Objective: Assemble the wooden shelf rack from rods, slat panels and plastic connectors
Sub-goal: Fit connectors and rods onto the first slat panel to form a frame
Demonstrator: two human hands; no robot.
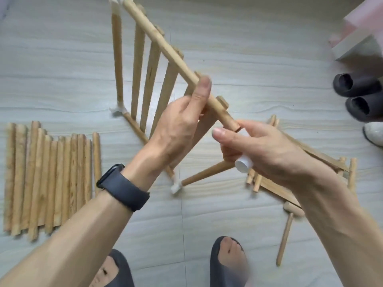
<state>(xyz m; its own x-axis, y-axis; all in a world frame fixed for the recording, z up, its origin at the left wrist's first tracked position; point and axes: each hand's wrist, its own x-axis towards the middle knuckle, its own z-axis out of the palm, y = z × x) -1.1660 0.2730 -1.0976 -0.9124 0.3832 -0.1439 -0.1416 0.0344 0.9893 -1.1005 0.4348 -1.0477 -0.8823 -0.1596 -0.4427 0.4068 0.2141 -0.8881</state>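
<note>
**Rack assembly, view from above.** My left hand (178,125) grasps the upper rod (163,43) of the partly built rack, with the fingers curled round it and the thumb laid along it. My right hand (269,150) is closed round a white plastic connector (243,165) at that rod's near end; I cannot tell whether the rod is seated in it. A lower rod (207,172) runs from beneath my right hand to a second white connector (175,187) near the floor (248,48). The slat panel (152,79) hangs below the upper rod. Loose rods (51,179) lie side by side on the floor at left. Another slat panel (323,157) and a wooden mallet (287,233) lie at right.
</note>
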